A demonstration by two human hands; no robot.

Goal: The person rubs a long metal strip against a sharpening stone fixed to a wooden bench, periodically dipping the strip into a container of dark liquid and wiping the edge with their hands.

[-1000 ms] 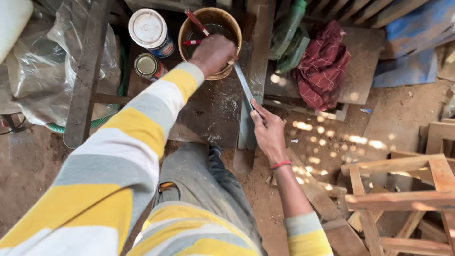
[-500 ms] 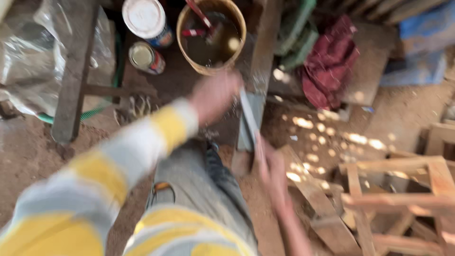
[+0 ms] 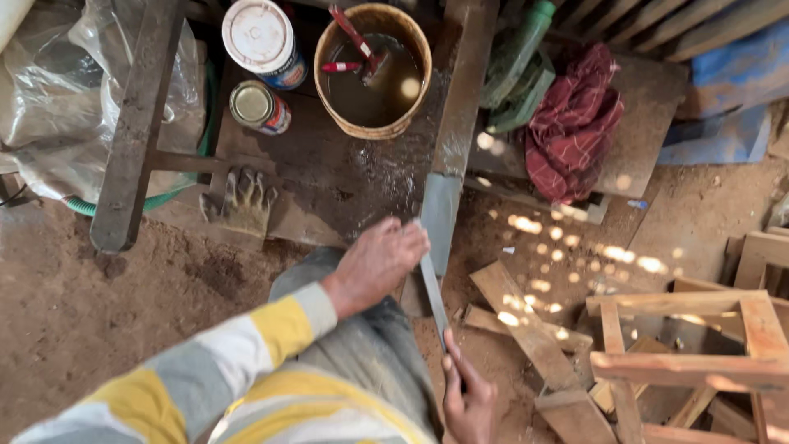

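nearest the camera, the right hand (image 3: 468, 403) has its grip clenched around the handle end of a long knife blade (image 3: 434, 288). just beyond, the left hand (image 3: 380, 261) presses its fingers flat on the blade (grasping nothing), holding it against a grey sharpening stone (image 3: 441, 220) on the wet desk (image 3: 329, 181). farther off stand a bucket of murky water (image 3: 374, 70), two tins and a worn glove (image 3: 244, 201).

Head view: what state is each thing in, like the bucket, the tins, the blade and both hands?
Bucket: upright, open, holding dark liquid.
White-lidded tin: lid on.
Small tin: upright, its top shut.
Blade: held flat, its tip end by the grey stone.
Left hand: fingers pressing on the blade.
Right hand: gripping the blade's near end.
Glove: lying flat, unworn.
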